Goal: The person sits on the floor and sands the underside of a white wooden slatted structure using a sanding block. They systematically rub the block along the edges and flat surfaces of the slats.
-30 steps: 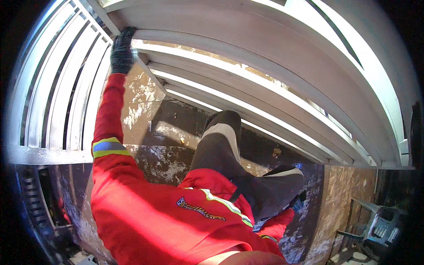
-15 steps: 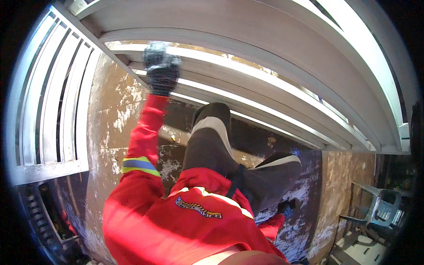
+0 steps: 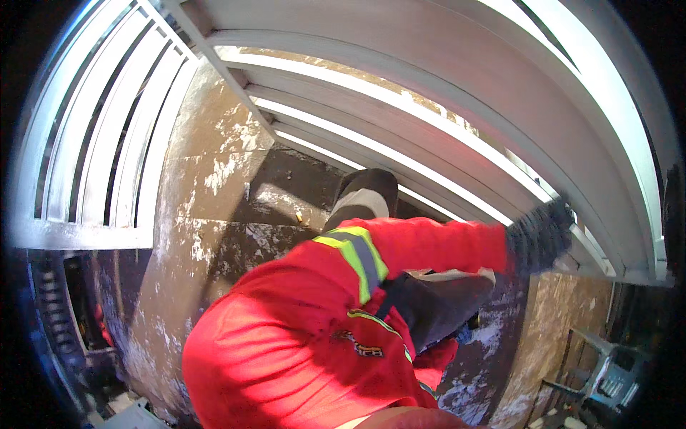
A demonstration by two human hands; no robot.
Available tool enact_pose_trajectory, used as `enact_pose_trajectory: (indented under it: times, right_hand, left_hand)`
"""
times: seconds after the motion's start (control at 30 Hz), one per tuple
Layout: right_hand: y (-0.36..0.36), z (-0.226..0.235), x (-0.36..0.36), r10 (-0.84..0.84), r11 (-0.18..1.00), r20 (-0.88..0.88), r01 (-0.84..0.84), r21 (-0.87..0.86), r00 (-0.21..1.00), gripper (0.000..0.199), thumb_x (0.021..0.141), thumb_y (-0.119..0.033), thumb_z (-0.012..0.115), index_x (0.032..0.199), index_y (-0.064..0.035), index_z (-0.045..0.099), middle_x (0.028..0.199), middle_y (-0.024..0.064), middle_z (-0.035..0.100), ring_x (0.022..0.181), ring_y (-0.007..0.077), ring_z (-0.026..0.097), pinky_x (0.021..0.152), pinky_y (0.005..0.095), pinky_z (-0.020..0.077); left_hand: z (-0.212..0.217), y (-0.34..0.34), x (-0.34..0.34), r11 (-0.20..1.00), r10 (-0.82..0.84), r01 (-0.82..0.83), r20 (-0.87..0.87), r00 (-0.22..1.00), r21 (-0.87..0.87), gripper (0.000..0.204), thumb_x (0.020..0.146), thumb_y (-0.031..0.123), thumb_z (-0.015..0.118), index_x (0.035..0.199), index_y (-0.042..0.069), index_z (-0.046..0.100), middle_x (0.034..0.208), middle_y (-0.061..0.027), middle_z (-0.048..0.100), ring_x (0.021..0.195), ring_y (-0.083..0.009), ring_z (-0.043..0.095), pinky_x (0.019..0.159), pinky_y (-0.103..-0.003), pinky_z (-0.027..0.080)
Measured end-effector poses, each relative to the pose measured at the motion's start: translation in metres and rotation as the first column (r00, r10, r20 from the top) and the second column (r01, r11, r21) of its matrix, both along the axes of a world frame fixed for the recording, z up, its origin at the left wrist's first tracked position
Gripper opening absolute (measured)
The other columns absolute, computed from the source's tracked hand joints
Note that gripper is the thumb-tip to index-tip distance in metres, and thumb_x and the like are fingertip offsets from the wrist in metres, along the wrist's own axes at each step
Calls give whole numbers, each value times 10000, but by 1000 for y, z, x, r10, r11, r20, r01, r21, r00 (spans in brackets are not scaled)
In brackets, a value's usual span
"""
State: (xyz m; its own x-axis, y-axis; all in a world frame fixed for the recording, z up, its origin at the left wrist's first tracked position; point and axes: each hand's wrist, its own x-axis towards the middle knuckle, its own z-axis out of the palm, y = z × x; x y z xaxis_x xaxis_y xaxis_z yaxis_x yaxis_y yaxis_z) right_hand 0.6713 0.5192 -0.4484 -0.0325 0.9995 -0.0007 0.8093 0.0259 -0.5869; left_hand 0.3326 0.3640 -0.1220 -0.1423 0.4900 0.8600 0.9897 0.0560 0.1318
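My left hand (image 3: 539, 237), in a dark knitted glove, reaches across my body to the right end of a white slatted panel (image 3: 400, 107). It lies against the edge of one slat. Motion smears the fingers, and whether they hold anything cannot be made out. The red sleeve (image 3: 436, 244) with its reflective band stretches across my lap. Low on the right a second red sleeve (image 3: 434, 361) shows in part; my right hand there is mostly hidden beside my leg, its fingers not visible.
A white barred panel (image 3: 100, 136) stands at the left. My bent knees (image 3: 364, 193) are under the slats, over a brown floor (image 3: 214, 179) with pale flaking patches. At the lower right is a grey plastic chair (image 3: 614, 375); dark ribbed objects (image 3: 57, 307) are at the lower left.
My left hand has swept from the panel's left end to its right end, and its arm now crosses my lap. The view has shifted slightly.
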Motion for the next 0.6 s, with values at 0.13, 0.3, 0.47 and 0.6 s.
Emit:
enact_pose_trajectory:
  times: [0.13,0.3,0.47,0.6]
  right_hand:
    - [1,1,3,-6,1000,-5,6,7,1000,317,902,-254,504,997,-5,674,994,133,666,904,261,629,768,371,508]
    - [0,4,0,-14,1000,-7,14,14,1000,325,904,-263,502,1010,-7,671,1007,132,664,916,264,625,782,375,504]
    - [-10,9,-10,14,1000,-4,-14,6,1000,333,906,-272,501,1024,-10,669,1020,130,661,927,267,622,796,378,501]
    - [-10,11,-14,19,1000,-15,-19,8,1000,340,908,-279,499,1034,-12,667,1030,129,660,936,270,619,808,381,497]
  left_hand:
    - [-26,-112,-83,987,-70,76,-47,996,141,372,662,163,613,1009,30,589,1065,-150,584,1043,-346,559,909,-458,468]
    - [-16,-288,-140,908,404,-403,-15,915,-113,503,757,120,592,1250,66,508,1185,-166,554,1131,-345,511,1013,-487,379]
    - [-31,-358,-187,795,371,-482,-333,867,-368,658,606,46,566,1260,102,514,1252,-145,522,1157,-352,503,1034,-481,376]
    - [-55,-489,-274,558,761,-754,-149,631,-347,504,687,26,543,1191,28,531,1192,-187,557,1145,-360,507,1029,-420,378]
